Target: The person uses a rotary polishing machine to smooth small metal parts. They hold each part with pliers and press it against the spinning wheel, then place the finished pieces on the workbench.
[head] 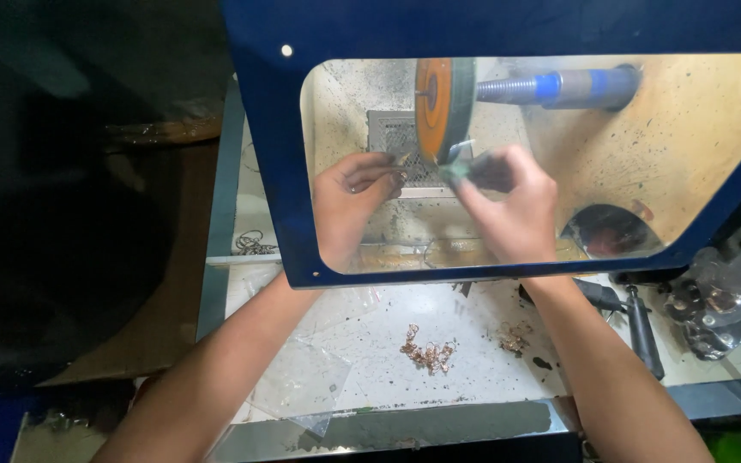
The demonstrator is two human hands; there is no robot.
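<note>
**Small piece held at a spinning wheel, behind a clear guard**

Item: a small dark piece (473,171), blurred, its shape and long axis not readable. It sits just right of the lower edge of the wheel, touching or nearly touching the rim; which cannot be told.

Wheel (441,110): a disc seen nearly edge-on, orange face to the left, grey-green rim to the right. Its axis runs left to right along a blue and grey shaft (559,87) that reaches toward the right wall.

Right hand (508,210): fingers curled tight and pinched together on the small dark piece, knuckles up, just below and right of the wheel.

Left hand (353,201): fingers bent inward, tips close together near the wheel's lower left edge; whether they grip anything cannot be told. The two hands are near each other, not touching.

Surroundings: both hands are seen through a clear window in a blue guard panel (268,154). Behind the wheel stands a perforated metal grille (392,137). Lower right, a dark round opening (611,231).

Bench (473,300), white and speckled, below the guard: a heap of copper-coloured rings (428,353) between the forearms, a smaller heap (515,336) beside the right forearm, clear plastic bags (302,377) by the left forearm, a black-handled tool (643,330) to the right.
</note>
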